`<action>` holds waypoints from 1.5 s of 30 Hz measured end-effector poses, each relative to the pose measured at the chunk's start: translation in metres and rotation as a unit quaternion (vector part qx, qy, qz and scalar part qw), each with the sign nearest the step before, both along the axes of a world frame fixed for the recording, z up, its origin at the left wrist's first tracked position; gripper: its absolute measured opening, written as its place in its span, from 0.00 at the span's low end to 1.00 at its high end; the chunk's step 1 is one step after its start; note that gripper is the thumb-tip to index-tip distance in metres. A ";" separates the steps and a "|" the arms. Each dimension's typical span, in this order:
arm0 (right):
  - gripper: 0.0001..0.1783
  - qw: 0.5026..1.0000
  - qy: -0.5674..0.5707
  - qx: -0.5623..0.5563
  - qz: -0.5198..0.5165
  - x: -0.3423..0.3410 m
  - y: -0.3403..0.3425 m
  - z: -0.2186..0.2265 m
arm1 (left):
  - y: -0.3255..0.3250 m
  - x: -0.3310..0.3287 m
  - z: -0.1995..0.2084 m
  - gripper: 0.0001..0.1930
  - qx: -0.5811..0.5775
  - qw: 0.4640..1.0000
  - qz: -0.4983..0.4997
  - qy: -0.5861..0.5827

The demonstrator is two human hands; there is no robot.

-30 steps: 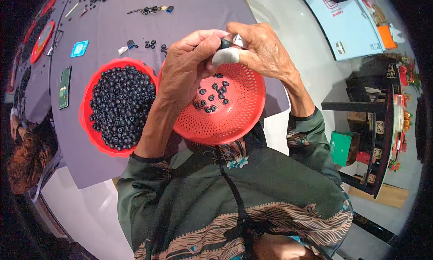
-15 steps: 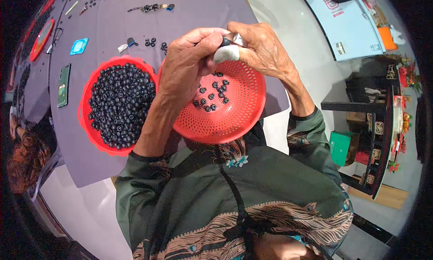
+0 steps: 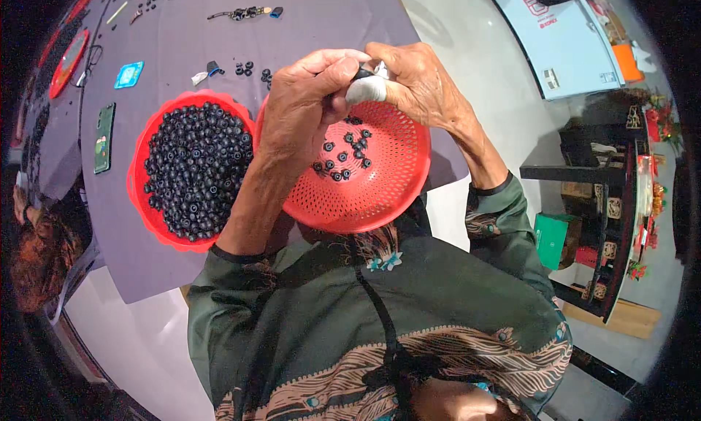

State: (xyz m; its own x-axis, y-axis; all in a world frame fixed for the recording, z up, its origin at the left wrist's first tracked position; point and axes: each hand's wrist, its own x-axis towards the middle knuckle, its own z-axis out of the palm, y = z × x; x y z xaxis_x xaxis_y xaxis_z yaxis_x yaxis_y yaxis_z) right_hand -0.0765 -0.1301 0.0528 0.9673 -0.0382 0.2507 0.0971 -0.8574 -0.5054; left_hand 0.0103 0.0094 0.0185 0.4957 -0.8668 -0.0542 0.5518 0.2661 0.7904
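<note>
My left hand is closed, pinching a small black bead between thumb and fingers. Against it sits my right hand, also closed, with white wrapping on a finger. A sliver of something pale or metallic shows in the right hand's grip; its kind is hidden by the fingers. Both hands are over the far rim of a red perforated colander, which holds several black beads. Left of my left forearm, a red scalloped basin is heaped with similar black beads.
On the purple-grey tablecloth lie a phone, a blue square packet, loose beads and a beaded strand. Another person's arm shows at far left. A dark shelf and a pale blue box stand right.
Both hands have dipped slightly toward me, still together. The metallic piece in the right hand shows less than before. The basin and colander have stayed put.
</note>
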 end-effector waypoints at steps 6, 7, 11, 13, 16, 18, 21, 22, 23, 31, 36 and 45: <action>0.20 0.999 -0.046 0.004 0.019 0.001 -0.004 -0.012 | -0.002 -0.001 -0.003 0.11 0.008 1.000 0.015 -0.011; 0.20 0.999 -0.048 0.007 0.024 0.001 -0.005 -0.013 | -0.002 -0.001 -0.004 0.11 0.003 1.000 0.010 -0.020; 0.20 0.999 -0.042 -0.009 0.017 0.003 -0.003 -0.011 | -0.001 -0.002 -0.002 0.11 0.003 1.000 0.018 -0.024; 0.20 0.999 -0.050 -0.011 0.010 0.003 -0.002 -0.009 | -0.002 -0.002 -0.002 0.11 0.000 1.000 0.011 -0.006; 0.22 0.998 -0.062 0.006 -0.007 0.001 0.002 -0.003 | -0.006 -0.002 -0.003 0.12 -0.028 0.999 0.003 0.024; 0.23 0.997 -0.066 0.027 -0.018 0.001 0.002 -0.003 | -0.005 -0.001 -0.003 0.12 -0.035 0.999 -0.010 0.026; 0.24 0.996 -0.083 0.013 -0.016 0.001 -0.001 -0.004 | -0.004 -0.001 -0.003 0.13 -0.040 0.999 -0.016 0.029; 0.24 0.997 -0.072 0.008 -0.016 0.001 -0.001 -0.002 | -0.004 -0.002 -0.003 0.13 -0.038 0.999 -0.008 0.029; 0.24 0.998 -0.060 0.003 -0.015 0.002 0.000 -0.001 | -0.004 -0.002 -0.002 0.13 -0.037 0.999 -0.008 0.029; 0.24 0.999 -0.033 -0.006 -0.012 0.003 -0.001 0.001 | -0.002 -0.001 0.000 0.13 -0.035 0.999 -0.015 0.029; 0.23 0.999 -0.046 -0.003 -0.007 0.003 0.000 -0.002 | -0.002 -0.001 -0.003 0.13 -0.039 0.998 -0.012 0.041; 0.22 0.999 -0.048 0.003 -0.008 0.003 0.000 -0.005 | -0.003 -0.004 -0.005 0.11 -0.039 0.998 0.006 0.039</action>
State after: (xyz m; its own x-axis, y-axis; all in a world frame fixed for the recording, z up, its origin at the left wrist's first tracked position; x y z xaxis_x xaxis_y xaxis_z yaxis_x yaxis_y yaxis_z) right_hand -0.0735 -0.1301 0.0478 0.9384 -0.0547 0.3413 0.1320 -0.8559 -0.5000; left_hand 0.0066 0.0067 0.0132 0.5022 -0.8644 -0.0248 0.6071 0.3320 0.7219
